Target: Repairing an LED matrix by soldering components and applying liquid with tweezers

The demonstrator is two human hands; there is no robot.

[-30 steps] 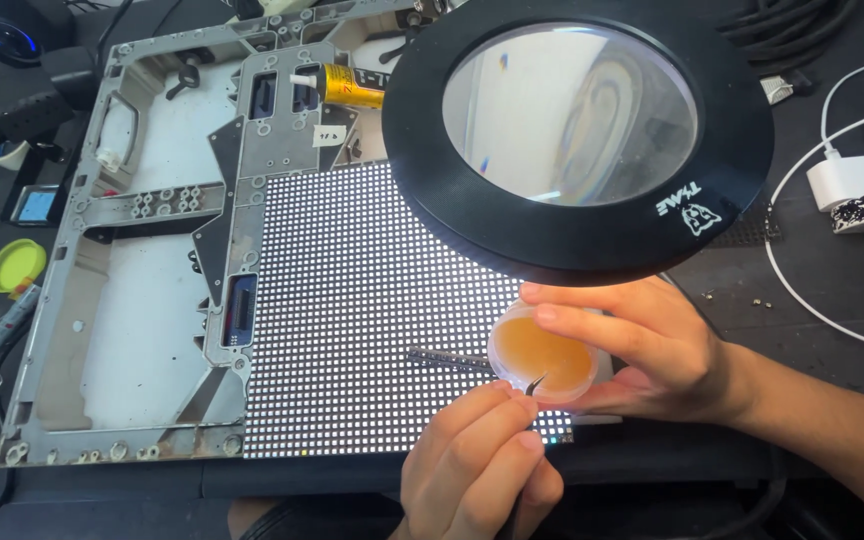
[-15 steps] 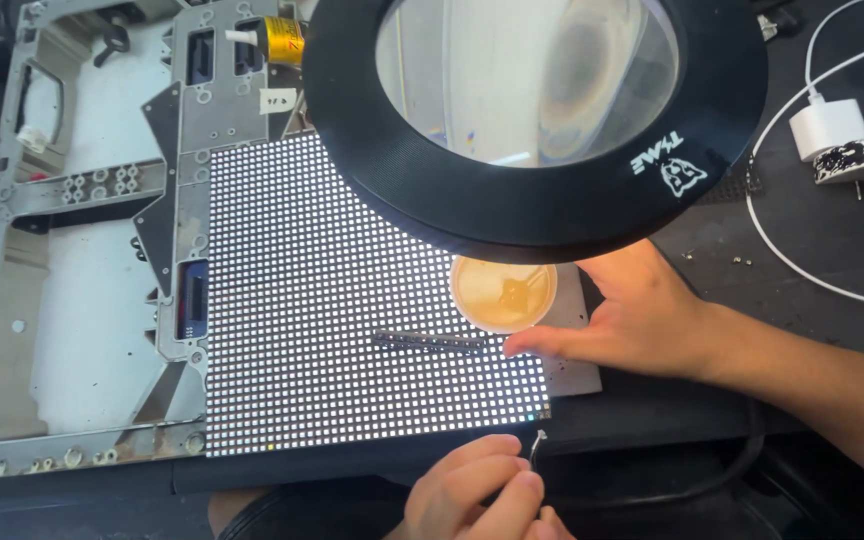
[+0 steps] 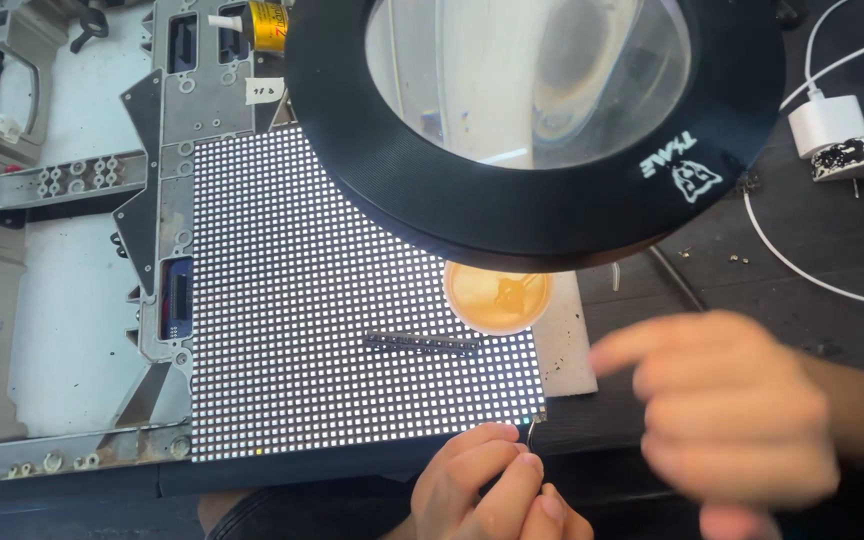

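Tweezers (image 3: 531, 430), thin and metallic, are pinched in the grip of the left hand (image 3: 487, 490) at the bottom edge of the view, and their tip stands just at the lower right corner of the LED panel (image 3: 352, 330). The right hand (image 3: 727, 420) is blurred above the dark worktop (image 3: 812, 330); its fingers are loosely spread, one pointing left, and it holds nothing.

On the panel lies a short dark strip (image 3: 422, 343), and just beside it stands a small round pot of amber paste (image 3: 498, 296), partly under the black ring of the magnifier lamp (image 3: 537, 120).

In my judgement, the sharp tip could scratch the small white dots at the panel corner if the hand slips. The moving right hand could also knock the open pot, because it passes near to it, and paste would go on the dots.

For labels: a small white paper tag (image 3: 264, 91) sits on the metal frame (image 3: 72, 250) above the panel, a yellow cylinder (image 3: 270, 25) with a printed wrap lies at the top, and a white mark is on the lamp rim.
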